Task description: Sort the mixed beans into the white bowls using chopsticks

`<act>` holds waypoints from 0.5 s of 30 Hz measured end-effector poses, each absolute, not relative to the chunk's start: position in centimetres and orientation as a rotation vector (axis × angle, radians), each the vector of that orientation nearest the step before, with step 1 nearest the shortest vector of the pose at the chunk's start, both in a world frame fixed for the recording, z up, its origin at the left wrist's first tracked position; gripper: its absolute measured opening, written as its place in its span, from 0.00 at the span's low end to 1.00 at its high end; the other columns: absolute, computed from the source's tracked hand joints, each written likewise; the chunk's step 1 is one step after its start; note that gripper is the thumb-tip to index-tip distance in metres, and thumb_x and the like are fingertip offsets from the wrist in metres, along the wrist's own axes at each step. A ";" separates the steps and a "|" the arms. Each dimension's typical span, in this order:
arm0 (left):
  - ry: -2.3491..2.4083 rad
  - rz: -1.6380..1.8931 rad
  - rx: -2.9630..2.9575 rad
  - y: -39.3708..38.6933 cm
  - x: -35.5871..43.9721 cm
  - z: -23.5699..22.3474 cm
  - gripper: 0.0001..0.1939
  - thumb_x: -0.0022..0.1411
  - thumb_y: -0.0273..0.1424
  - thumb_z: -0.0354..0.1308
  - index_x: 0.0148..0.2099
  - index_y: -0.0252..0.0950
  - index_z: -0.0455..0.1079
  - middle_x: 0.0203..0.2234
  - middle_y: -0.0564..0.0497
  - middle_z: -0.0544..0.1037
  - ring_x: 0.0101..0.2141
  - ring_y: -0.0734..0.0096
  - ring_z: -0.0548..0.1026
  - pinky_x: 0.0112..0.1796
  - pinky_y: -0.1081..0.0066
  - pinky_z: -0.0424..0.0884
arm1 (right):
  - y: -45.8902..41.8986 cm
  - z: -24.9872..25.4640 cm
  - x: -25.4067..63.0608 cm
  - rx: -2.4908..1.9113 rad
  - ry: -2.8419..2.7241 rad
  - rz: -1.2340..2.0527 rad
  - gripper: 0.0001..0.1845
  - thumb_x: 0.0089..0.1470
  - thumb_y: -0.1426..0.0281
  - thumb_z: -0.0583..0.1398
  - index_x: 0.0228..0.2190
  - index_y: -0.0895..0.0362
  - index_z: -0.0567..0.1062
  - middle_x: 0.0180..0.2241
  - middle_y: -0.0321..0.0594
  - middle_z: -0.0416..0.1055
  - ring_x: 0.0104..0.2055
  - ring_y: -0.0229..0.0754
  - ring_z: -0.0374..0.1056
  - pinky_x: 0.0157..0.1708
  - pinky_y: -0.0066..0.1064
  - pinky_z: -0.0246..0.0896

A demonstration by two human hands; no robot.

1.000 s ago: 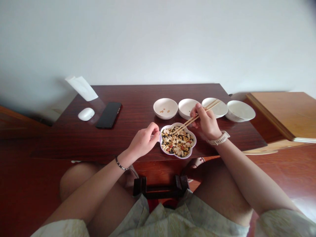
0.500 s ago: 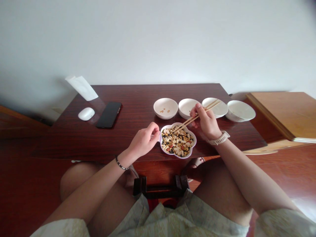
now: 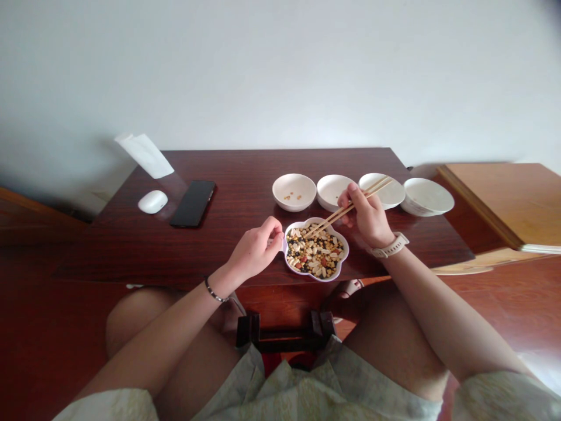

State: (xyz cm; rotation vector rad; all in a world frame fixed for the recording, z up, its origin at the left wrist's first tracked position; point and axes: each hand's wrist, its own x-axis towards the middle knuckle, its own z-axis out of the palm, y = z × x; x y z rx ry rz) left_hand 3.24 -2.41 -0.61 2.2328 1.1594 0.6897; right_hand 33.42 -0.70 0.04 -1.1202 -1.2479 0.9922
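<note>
My left hand is closed on the short handle of a flower-shaped dish with a pale purple rim. Mixed peanuts, yellow kernels and dark beans fill the dish. In my right hand is a pair of chopsticks, slanting down to the left with the tips among the beans. Whether the tips pinch a bean is too small to tell. Behind the dish stands a white bowl with a few small tan pieces inside. A second white bowl holds something small and is partly hidden by my right hand.
Two more white bowls, a third bowl and a fourth bowl, continue the row rightward. On the left of the dark table lie a black phone, a white rounded case and a white folded packet. A wooden cabinet stands at right.
The chopstick tips have shifted very slightly left within the dish. Both hands and the dish stay almost where they were.
</note>
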 end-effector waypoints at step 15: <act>1.164 0.696 2.224 -2.4 3.3 -0.5 0.04 0.77 0.33 0.52 0.45 0.40 0.66 0.33 0.53 0.79 0.30 0.69 0.77 0.35 0.71 0.67 | -0.7 -0.1 33.0 -1.082 -1.262 1.038 0.31 0.69 0.42 0.60 0.27 0.54 0.73 0.21 0.36 0.66 0.18 0.34 0.59 0.16 0.28 0.49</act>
